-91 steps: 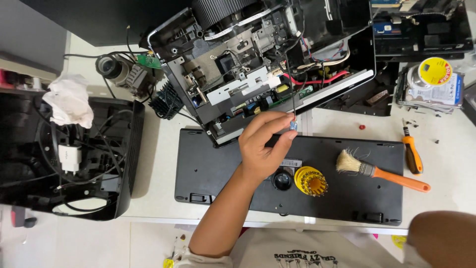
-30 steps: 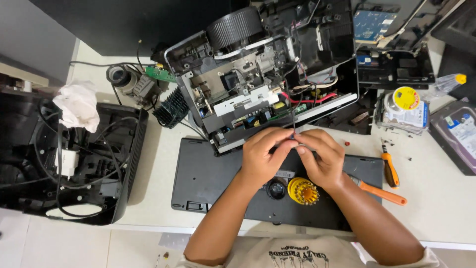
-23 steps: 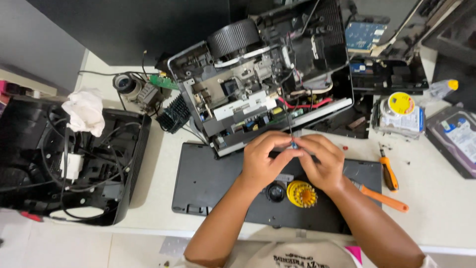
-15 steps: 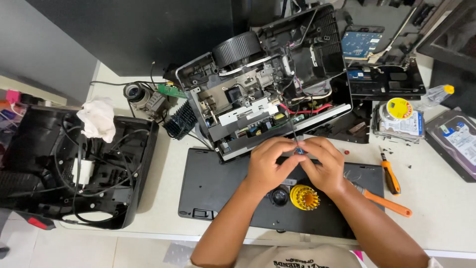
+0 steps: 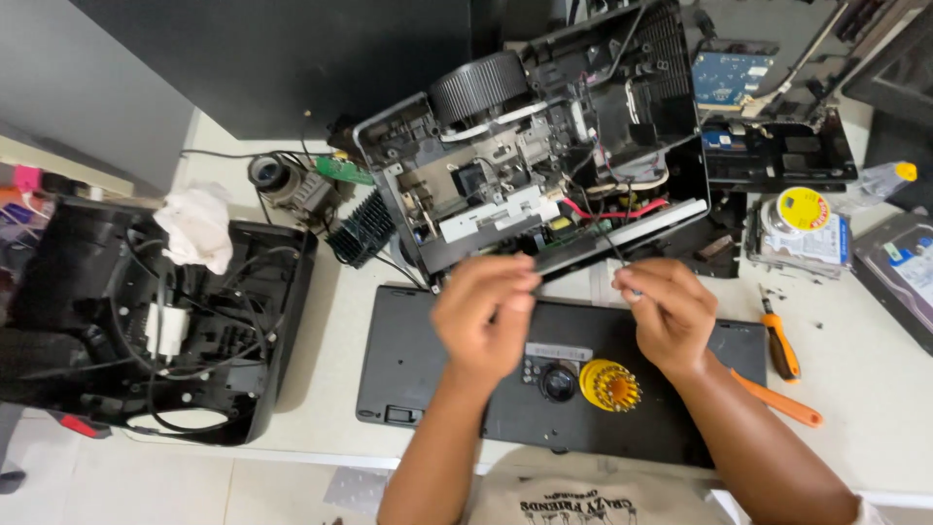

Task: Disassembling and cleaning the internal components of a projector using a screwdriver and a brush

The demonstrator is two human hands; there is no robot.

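A: Nearest the viewer, what lies under the two hands?

B: A flat black panel (image 5: 457, 389) carrying a round yellow bit holder (image 5: 610, 385) and a small black disc (image 5: 558, 382).

A: And the hands themselves?

B: The left hand (image 5: 483, 316) has its fingers curled closed with the tips pinched together; what they pinch cannot be made out. The right hand (image 5: 666, 311) is closed on a thin black wire (image 5: 601, 226), which rises into the opened projector chassis (image 5: 544, 165) just behind.

A: How would that wire handle?

B: Judging by its look, it is light, limp and easily kinked; it is best taken near its end, not tugged. The chassis looks rigid but crowded with fragile boards.

A: Farther off?

B: An orange-handled screwdriver (image 5: 780, 342) lies at right and a black housing (image 5: 146, 331) at left.
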